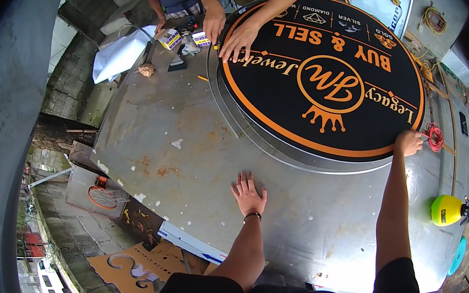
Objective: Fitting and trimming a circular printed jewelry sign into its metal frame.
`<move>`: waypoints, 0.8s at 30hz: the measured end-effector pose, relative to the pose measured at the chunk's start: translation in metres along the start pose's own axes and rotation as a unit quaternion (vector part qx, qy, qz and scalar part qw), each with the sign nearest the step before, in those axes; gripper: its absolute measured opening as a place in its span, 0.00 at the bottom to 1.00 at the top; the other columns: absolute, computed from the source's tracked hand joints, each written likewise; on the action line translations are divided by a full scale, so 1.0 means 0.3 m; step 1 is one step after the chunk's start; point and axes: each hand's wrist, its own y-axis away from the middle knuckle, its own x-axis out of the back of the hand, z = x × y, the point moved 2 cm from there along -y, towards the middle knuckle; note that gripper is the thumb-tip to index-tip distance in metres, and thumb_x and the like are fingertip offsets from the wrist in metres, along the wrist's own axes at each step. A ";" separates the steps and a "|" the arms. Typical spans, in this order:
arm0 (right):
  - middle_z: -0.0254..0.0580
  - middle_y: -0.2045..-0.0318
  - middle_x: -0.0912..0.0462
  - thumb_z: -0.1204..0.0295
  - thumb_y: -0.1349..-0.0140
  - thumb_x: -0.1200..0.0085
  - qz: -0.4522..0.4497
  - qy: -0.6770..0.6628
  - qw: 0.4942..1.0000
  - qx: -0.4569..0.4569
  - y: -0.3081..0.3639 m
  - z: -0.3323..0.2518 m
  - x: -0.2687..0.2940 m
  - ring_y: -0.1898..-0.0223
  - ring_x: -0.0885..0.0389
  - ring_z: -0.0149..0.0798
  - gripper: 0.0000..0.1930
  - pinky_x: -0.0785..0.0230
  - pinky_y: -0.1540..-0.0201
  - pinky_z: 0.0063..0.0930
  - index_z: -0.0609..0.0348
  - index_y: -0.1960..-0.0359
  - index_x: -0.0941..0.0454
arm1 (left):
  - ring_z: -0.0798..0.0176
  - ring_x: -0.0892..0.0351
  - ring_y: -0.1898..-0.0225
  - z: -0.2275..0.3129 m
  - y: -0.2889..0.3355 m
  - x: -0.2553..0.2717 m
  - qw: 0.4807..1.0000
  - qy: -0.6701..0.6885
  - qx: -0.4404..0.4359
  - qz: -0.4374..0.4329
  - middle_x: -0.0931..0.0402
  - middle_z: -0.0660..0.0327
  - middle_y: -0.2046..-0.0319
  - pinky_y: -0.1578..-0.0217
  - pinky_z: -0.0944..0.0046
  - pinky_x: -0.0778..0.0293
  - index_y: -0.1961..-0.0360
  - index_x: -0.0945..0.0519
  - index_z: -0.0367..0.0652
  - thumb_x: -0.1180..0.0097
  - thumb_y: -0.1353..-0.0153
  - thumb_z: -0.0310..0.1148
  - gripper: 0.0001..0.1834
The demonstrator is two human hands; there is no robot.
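A large round black sign (323, 81) with orange lettering and an orange rim lies on a grey metal table (189, 141). My left hand (248, 193) rests flat on the bare table, fingers spread, just below the sign's near edge. My right hand (408, 143) reaches far out and is closed on the sign's right rim, beside a coil of red wire (435, 137). Across the table another person's two hands (238, 40) press on the sign's far-left edge.
Small boxes (170, 38) and tools lie at the table's far-left corner beside a white sheet (119, 55). A yellow-green round object (447, 210) sits at the right edge. Brown cut-out letter shapes (134, 268) lie on the floor below the table's near-left edge.
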 end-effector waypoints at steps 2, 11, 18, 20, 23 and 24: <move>0.48 0.60 0.24 0.62 0.35 0.58 0.007 -0.001 1.000 0.004 -0.002 0.002 -0.002 0.55 0.25 0.49 0.14 0.26 0.60 0.40 0.61 0.60 0.27 | 0.53 0.47 0.33 0.000 -0.001 0.000 1.000 0.004 0.001 0.003 0.42 0.56 0.36 0.35 0.40 0.57 0.39 0.36 0.47 0.50 0.48 0.48 0.35; 0.48 0.59 0.24 0.62 0.36 0.57 0.012 0.000 1.000 0.005 -0.004 0.006 -0.005 0.54 0.24 0.50 0.15 0.24 0.61 0.41 0.61 0.61 0.27 | 0.53 0.47 0.34 0.002 0.000 0.007 1.000 0.013 0.001 0.005 0.41 0.56 0.37 0.35 0.39 0.57 0.39 0.36 0.47 0.49 0.49 0.47 0.35; 0.49 0.59 0.24 0.62 0.36 0.58 0.016 0.004 1.000 0.009 -0.004 0.009 -0.005 0.54 0.25 0.50 0.15 0.25 0.60 0.41 0.61 0.61 0.27 | 0.54 0.49 0.33 0.009 0.001 0.016 1.000 0.011 0.009 -0.015 0.43 0.56 0.37 0.34 0.41 0.59 0.39 0.38 0.48 0.49 0.48 0.46 0.35; 0.49 0.59 0.24 0.63 0.36 0.59 0.011 0.000 1.000 0.004 -0.004 0.007 -0.004 0.54 0.25 0.50 0.15 0.25 0.60 0.40 0.62 0.60 0.28 | 0.54 0.48 0.33 0.006 0.000 0.013 1.000 0.013 0.009 -0.008 0.43 0.56 0.37 0.34 0.41 0.59 0.39 0.37 0.48 0.49 0.49 0.47 0.35; 0.49 0.58 0.24 0.63 0.36 0.60 0.004 0.001 1.000 0.003 -0.003 0.007 0.000 0.54 0.25 0.50 0.15 0.25 0.59 0.41 0.62 0.60 0.28 | 0.53 0.48 0.33 0.005 0.000 0.012 1.000 0.014 0.008 -0.003 0.42 0.56 0.36 0.34 0.40 0.58 0.39 0.37 0.48 0.49 0.49 0.48 0.35; 0.49 0.58 0.24 0.63 0.36 0.60 0.005 0.000 1.000 0.004 -0.003 0.005 0.001 0.54 0.25 0.50 0.15 0.25 0.59 0.41 0.62 0.60 0.28 | 0.53 0.48 0.33 0.004 0.000 0.012 1.000 0.012 0.008 -0.003 0.42 0.56 0.36 0.34 0.40 0.58 0.39 0.37 0.48 0.49 0.49 0.48 0.35</move>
